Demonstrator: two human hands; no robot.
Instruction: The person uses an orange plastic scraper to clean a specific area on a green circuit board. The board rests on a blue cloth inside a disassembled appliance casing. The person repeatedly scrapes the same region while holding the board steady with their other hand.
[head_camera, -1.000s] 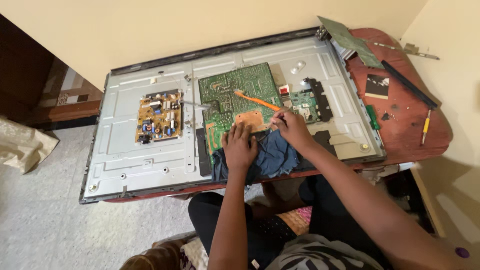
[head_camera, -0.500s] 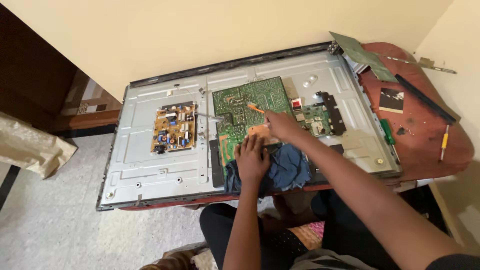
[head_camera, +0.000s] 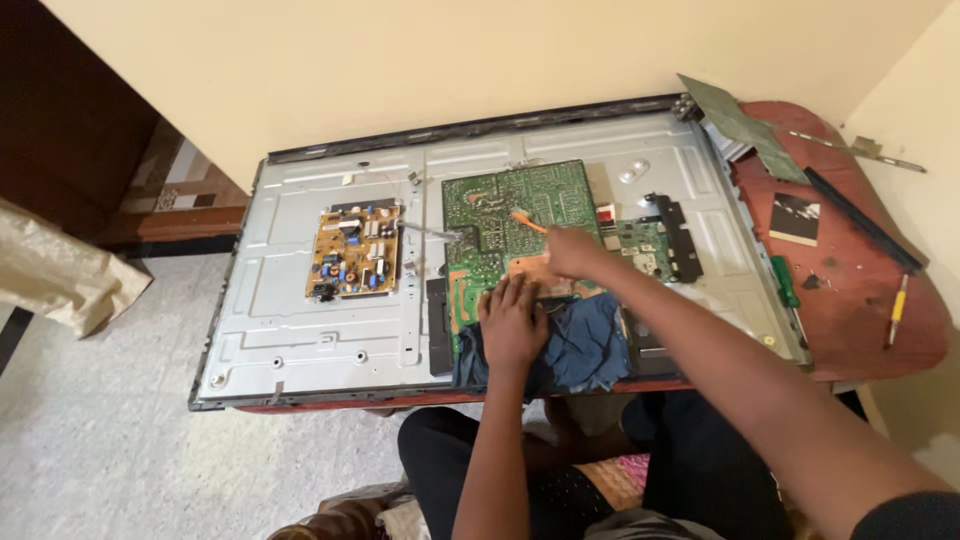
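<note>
Nearest to me, at the near edge of the desk (head_camera: 850, 330), my left hand (head_camera: 512, 325) is lying flat, fingers spread, pressing down on a dark blue cloth (head_camera: 585, 350) bunched over the near rim of the opened television back panel (head_camera: 300, 320). The fingertips are reaching past the cloth onto the lower edge of the green circuit board (head_camera: 500, 215).

Just beyond and slightly to the right, my right hand (head_camera: 572, 250) is coming in across the panel from the right, its grip pressed together around the near end of an orange tool (head_camera: 528, 223). I am pinching it between thumb and fingers, though I cannot tell exactly how the fingers are wrapping it. The tool's long axis is running from my right hand up and to the left, its far tip sitting on the middle of the green circuit board. So the working spot is lying just ahead and left of my right hand, which is nearer to it than the left.

Farther left on the panel, a yellowish power board (head_camera: 355, 250) is sitting well apart from both hands. Toward the desk's far right corner, a loose grey-green plate (head_camera: 740, 125) is resting, and near the right edge a yellow pencil-like stick (head_camera: 897, 308) is lying.
</note>
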